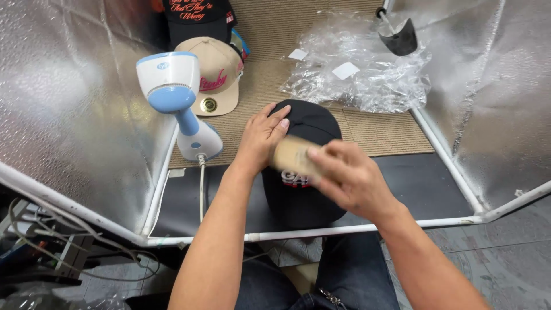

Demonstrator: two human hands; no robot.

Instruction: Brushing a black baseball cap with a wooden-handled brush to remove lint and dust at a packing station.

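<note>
Hands work on a black cap (304, 172) that lies on the mat in front of the person. Left hand (264, 135) rests flat and open on the cap's top. Right hand (350, 178) is closed around a blurry tan brush (293, 156) over the cap's front. Nearby stand a steamer (175, 95), a tan cap (215, 74) and plastic bags (356, 69).

black cap (307, 123), tan brush (291, 156), beige cap (215, 74)
</note>
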